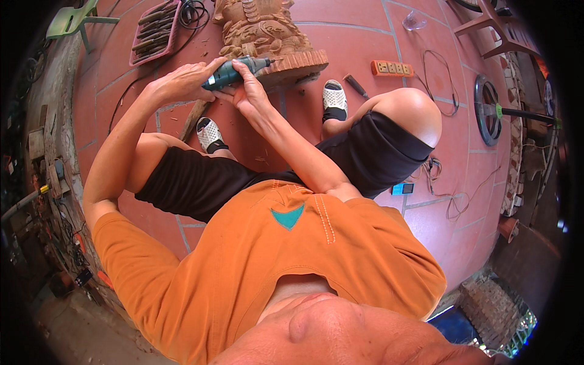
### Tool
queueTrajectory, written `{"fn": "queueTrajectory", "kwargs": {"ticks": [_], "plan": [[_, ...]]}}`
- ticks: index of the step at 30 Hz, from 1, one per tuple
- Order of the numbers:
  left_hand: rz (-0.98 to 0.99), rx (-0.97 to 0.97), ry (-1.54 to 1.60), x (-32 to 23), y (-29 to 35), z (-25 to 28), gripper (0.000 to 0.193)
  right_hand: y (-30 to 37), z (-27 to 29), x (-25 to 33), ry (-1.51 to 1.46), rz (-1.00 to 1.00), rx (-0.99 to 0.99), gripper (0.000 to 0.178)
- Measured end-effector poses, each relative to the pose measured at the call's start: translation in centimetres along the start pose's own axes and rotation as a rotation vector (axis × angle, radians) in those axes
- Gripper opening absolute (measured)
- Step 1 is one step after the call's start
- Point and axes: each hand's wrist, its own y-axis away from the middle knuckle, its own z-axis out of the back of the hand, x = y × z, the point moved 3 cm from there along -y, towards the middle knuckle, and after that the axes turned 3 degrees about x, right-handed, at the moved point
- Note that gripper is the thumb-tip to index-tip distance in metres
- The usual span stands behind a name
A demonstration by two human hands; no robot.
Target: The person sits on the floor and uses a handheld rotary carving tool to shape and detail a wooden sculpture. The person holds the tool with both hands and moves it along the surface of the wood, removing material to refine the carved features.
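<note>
both hands — left (182, 81), right (246, 91) — wrapped tight round the grinder (234, 71) at the carving (264, 33) base, upper relief looks mostly cut already

one rotary tool (234, 71), one carving (267, 33), two sandals (334, 97)

Red tiled floor (462, 146), green plastic chair (76, 19), brick pile (490, 307), daylight

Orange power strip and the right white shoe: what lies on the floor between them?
A dark-handled chisel lies on the red tiles between the power strip and the right shoe, head view.
</note>
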Motion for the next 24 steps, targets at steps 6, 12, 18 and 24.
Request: {"fn": "queueTrajectory", "kwargs": {"ticks": [6,12,18,24], "plan": [[-0.003,-0.016,0.004,-0.2,0.1,0.1,0.092,-0.1,-0.1,0.2,0.009,-0.013,0.017,0.038],[-0.011,-0.022,-0.006,-0.3,0.1,0.1,0.092,-0.2,-0.2,0.2,0.017,0.011,0.005,0.038],[-0.014,0.015,-0.010,-0.3,0.1,0.2,0.091,0.5,-0.5,-0.1,0.014,0.060,-0.040,0.040],[-0.048,0.029,0.010,-0.2,0.1,0.1,0.090,1.3,-0.8,-0.4,0.005,0.085,-0.055,0.042]]}}
